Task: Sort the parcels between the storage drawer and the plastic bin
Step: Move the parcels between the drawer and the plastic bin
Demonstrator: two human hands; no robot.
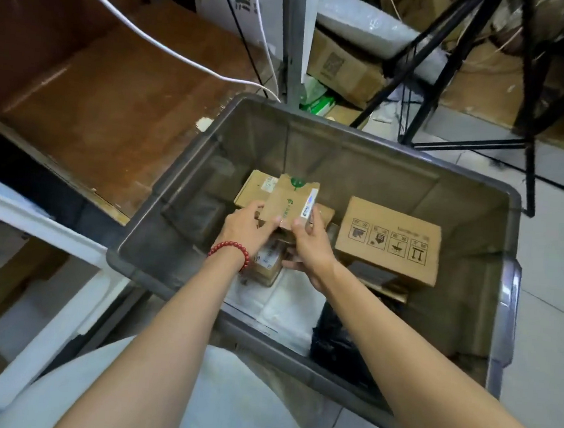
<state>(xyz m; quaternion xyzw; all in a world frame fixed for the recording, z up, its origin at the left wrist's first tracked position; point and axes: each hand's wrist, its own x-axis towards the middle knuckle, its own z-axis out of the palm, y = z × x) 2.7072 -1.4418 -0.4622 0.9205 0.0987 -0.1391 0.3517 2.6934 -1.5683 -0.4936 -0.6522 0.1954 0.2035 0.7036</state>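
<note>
Cardboard parcel (288, 201) gripped both hands (bin (477, 202) mid-space).

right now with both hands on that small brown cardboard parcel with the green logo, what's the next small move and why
Probably lift the small brown cardboard parcel straight up, clear of the rim of the grey plastic bin. The left hand and right hand pinch its near edge, other boxes lie under it, and the brown wooden drawer stands open to the left.
</note>
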